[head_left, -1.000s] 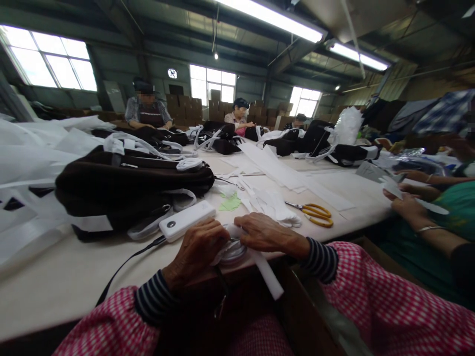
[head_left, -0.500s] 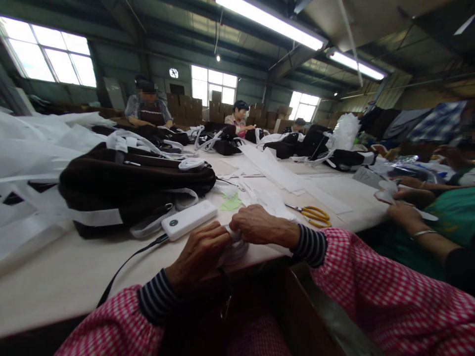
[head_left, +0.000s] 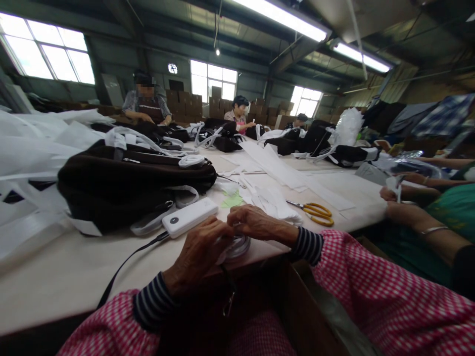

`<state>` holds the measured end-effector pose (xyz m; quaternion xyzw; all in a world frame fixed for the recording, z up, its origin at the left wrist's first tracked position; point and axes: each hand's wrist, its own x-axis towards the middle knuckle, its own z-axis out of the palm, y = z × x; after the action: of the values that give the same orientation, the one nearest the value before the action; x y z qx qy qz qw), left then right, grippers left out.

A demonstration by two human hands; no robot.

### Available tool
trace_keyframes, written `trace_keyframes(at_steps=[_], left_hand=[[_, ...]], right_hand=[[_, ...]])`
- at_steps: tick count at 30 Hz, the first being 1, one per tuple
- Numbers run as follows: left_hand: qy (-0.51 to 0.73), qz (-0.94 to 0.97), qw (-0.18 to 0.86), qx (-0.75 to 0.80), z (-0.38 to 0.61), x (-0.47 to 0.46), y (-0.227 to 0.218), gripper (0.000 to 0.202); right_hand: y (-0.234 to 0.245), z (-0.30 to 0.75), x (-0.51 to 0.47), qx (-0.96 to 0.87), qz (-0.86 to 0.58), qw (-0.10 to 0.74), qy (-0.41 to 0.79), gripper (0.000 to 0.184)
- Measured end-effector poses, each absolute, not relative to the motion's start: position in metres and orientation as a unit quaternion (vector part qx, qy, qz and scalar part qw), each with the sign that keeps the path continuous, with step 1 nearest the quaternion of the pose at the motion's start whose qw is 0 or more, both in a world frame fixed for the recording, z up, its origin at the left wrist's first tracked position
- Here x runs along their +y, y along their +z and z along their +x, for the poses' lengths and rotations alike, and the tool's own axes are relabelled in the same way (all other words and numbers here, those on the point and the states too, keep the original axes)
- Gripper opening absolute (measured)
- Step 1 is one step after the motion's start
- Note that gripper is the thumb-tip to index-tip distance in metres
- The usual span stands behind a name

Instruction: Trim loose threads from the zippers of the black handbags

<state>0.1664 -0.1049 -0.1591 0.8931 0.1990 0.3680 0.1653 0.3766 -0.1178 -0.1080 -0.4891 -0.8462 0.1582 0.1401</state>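
Both of my hands rest at the near edge of the pale table, closed around a small roll of white strap. My left hand curls over its left side. Fingers of my right hand pinch the roll from above and right. Just left of them lies a white power bank with a black cable running toward me. Yellow-handled scissors lie to the right, beside a heap of white strips.
A dark brown bag with white straps fills the left of the table, white sheets beyond it. A person's arms work at the right edge. Other people sit at the far end among black bags and cartons.
The long white strap end that hung over the table edge a second ago is gone from sight, drawn into the roll. My hands have closed tighter together over it.
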Motion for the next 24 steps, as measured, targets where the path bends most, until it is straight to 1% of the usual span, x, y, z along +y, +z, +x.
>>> trace_keyframes(at_steps=[1,2,4,5,8,12,14,15,16,18,19,20,22,24], left_hand=[[0.350,0.888,0.195,0.224,0.162,-0.111,-0.159,0.010],[0.335,0.885,0.216,0.239,0.158,-0.116,-0.160,0.016],[0.327,0.886,0.222,0.243,0.153,-0.125,-0.164,0.024],[0.333,0.887,0.214,0.238,0.151,-0.128,-0.167,0.022],[0.343,0.892,0.191,0.225,0.153,-0.130,-0.174,0.008],[0.351,0.899,0.176,0.194,0.158,-0.128,-0.174,0.009],[0.383,0.889,0.165,0.191,0.157,-0.128,-0.174,0.005],[0.402,0.879,0.156,0.205,0.156,-0.128,-0.175,0.008],[0.418,0.866,0.151,0.229,0.154,-0.129,-0.176,0.020],[0.421,0.840,0.169,0.298,0.150,-0.128,-0.179,0.052],[0.406,0.831,0.193,0.328,0.148,-0.128,-0.181,0.065],[0.389,0.824,0.220,0.348,0.147,-0.127,-0.182,0.072],[0.364,0.818,0.262,0.361,0.146,-0.126,-0.184,0.074],[0.363,0.814,0.280,0.357,0.147,-0.126,-0.184,0.073]], right_hand=[[-0.112,0.379,-0.117,-0.844,-0.478,0.167,0.175,0.005],[-0.116,0.381,-0.117,-0.842,-0.468,0.190,0.191,0.006],[-0.120,0.384,-0.115,-0.838,-0.452,0.214,0.220,0.008],[-0.120,0.385,-0.114,-0.837,-0.447,0.215,0.232,0.008],[-0.115,0.384,-0.106,-0.845,-0.436,0.174,0.255,0.013],[-0.103,0.375,-0.098,-0.853,-0.433,0.097,0.274,0.021],[-0.099,0.370,-0.100,-0.859,-0.441,0.071,0.251,0.024],[-0.097,0.369,-0.102,-0.864,-0.447,0.063,0.223,0.027],[-0.096,0.367,-0.104,-0.871,-0.450,0.056,0.190,0.030],[-0.096,0.365,-0.108,-0.880,-0.449,0.058,0.141,0.035],[-0.097,0.364,-0.108,-0.881,-0.448,0.066,0.137,0.036],[-0.098,0.364,-0.109,-0.879,-0.448,0.075,0.146,0.035],[-0.101,0.361,-0.108,-0.868,-0.456,0.093,0.172,0.033],[-0.105,0.358,-0.107,-0.857,-0.471,0.110,0.180,0.031]])
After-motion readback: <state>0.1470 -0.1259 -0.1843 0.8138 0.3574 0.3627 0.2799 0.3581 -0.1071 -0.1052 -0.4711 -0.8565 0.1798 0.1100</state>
